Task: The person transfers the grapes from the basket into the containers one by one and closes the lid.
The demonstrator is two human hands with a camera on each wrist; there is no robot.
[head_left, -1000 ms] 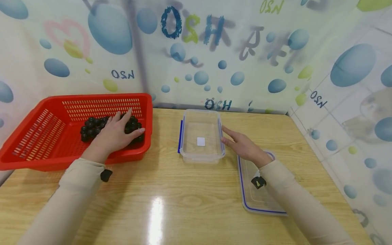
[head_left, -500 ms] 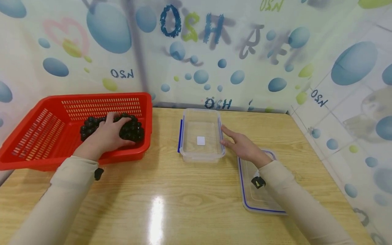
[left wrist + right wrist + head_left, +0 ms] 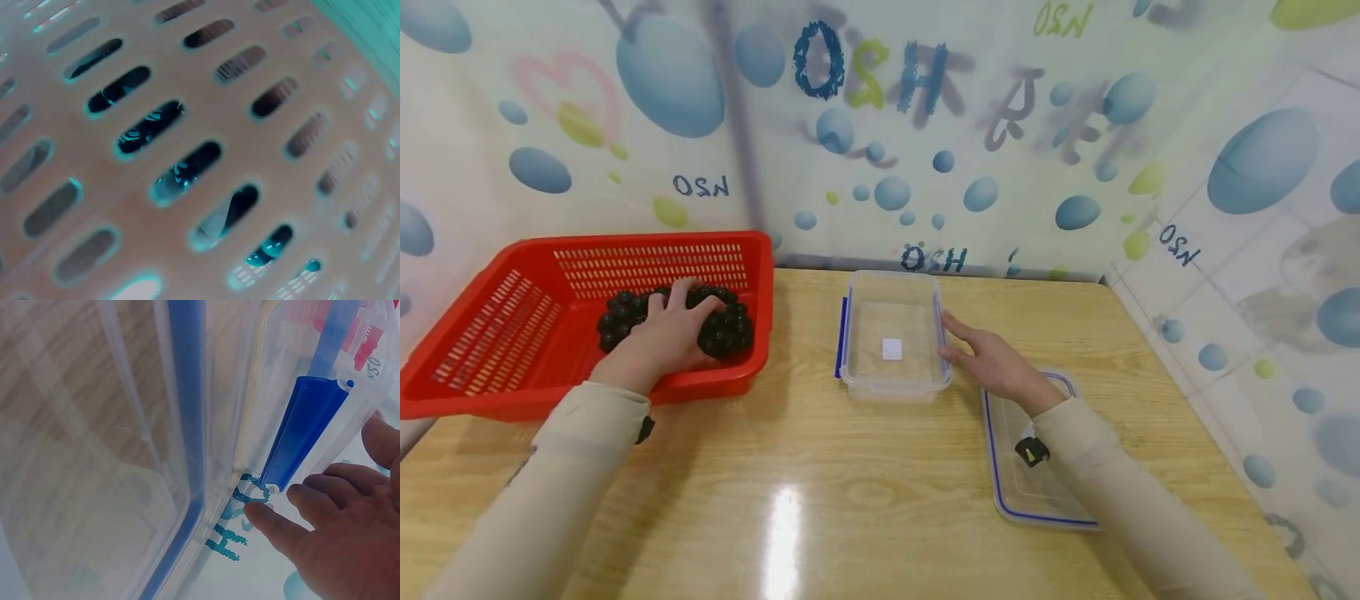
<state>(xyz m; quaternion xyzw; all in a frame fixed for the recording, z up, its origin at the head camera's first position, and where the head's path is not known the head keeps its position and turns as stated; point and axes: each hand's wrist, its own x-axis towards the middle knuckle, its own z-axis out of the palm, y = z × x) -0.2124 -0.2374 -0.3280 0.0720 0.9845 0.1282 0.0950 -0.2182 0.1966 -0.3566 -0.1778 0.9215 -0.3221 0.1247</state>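
Note:
In the head view, my left hand (image 3: 662, 337) is inside the red plastic basket (image 3: 730, 385), fingers curled over a bunch of glossy black grapes (image 3: 724, 330). The thumb side is partly hidden against the bunch. More black grapes (image 3: 616, 321) lie to the left of the hand. In the left wrist view, dark round shapes show through slots in the basket wall (image 3: 144, 175). My right hand (image 3: 992, 360) touches the right side of a clear rectangular container (image 3: 895, 308) with its fingers extended. In the right wrist view, these fingers lie beside the container's blue latch (image 3: 306, 431).
A clear lid with a blue seal (image 3: 1030, 492) lies on the wooden table (image 3: 850, 500) under my right forearm. Another blue latch (image 3: 841, 337) hangs at the container's left side. A patterned sheet (image 3: 865, 150) covers the wall behind the table.
My left hand's fingers, spread over the grapes a second ago, have curled down around the bunch at the basket's right end. The right hand keeps its place at the container.

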